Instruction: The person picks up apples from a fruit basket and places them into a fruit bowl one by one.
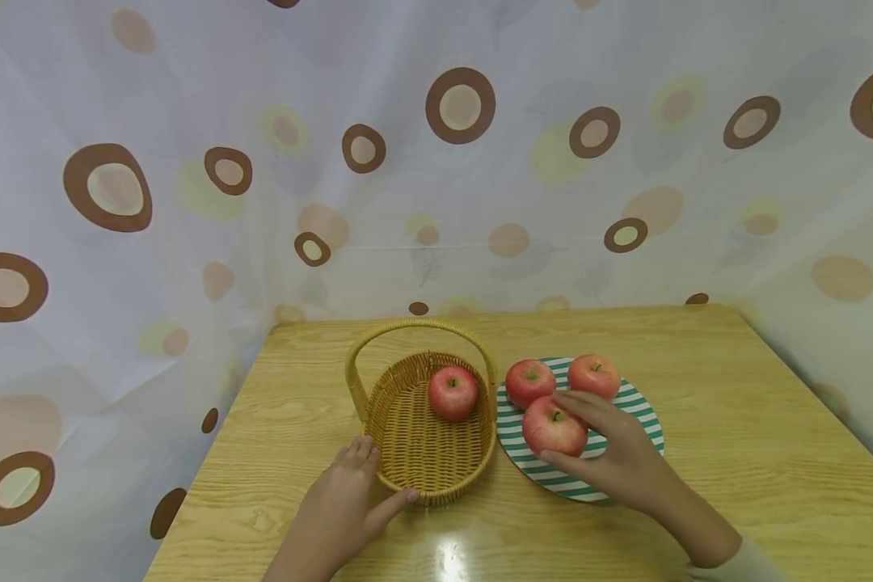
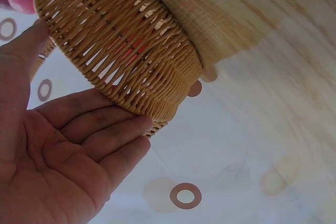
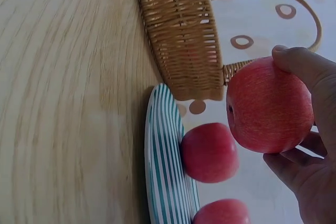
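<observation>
In the head view my right hand (image 1: 618,453) grips a red apple (image 1: 553,432) between thumb and fingers. The right wrist view shows that apple (image 3: 270,106) held up clear of the striped plate (image 3: 163,156). Two more apples, one on the left (image 1: 529,380) and one on the right (image 1: 595,373), lie on the green-and-white plate (image 1: 643,416). My left hand (image 1: 338,505) rests against the near left side of a wicker basket (image 1: 422,461), its fingers nearly straight and its thumb at the rim. Inside the basket sits one apple (image 1: 453,396).
The basket's arched handle (image 1: 422,323) stands upright over it. Basket and plate stand side by side on a wooden table (image 1: 742,404). A white curtain (image 1: 407,194) with brown and yellow circles hangs behind the table and along its sides.
</observation>
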A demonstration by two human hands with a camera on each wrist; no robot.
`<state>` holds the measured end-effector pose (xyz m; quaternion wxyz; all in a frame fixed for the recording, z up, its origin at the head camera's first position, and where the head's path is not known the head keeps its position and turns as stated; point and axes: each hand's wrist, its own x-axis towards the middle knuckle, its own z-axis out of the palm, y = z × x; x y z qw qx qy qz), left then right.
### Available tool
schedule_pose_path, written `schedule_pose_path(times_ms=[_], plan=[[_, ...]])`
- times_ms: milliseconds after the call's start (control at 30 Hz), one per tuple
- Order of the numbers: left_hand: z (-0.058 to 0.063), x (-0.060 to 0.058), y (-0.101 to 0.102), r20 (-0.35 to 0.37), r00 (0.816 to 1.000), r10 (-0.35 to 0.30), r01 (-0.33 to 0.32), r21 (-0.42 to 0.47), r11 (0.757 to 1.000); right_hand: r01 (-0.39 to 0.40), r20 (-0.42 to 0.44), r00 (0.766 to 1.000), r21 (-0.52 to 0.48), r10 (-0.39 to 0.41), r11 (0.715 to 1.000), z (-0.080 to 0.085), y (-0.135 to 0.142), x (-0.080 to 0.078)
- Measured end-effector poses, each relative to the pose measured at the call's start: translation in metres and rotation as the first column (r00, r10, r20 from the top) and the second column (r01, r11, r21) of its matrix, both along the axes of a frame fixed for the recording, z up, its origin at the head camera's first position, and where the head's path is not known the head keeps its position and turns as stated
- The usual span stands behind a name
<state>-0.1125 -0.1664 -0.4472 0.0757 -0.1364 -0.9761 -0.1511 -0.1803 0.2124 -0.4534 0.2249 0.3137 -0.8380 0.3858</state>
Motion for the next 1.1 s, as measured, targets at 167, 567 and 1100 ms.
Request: schedule_pose_path(times_ms=[167,567,1100], plan=[[0.0,0.001,0.0,0.003,1.0,0.008,-0.008,0.007,1.0,0.028,-0.003,1.0,0.001,-0.028,1.0,-0.006,0.012,-0.001],[0.0,0.001,0.0,0.001,1.0,0.005,-0.005,-0.002,1.0,0.08,0.043,0.996,-0.006,-0.08,0.997,-0.015,0.033,-0.003],[-0.003,0.0,-0.001,0.003,1.0,0.008,-0.008,0.008,1.0,0.152,0.168,0.973,0.063,-0.161,0.986,-0.024,0.058,-0.007]])
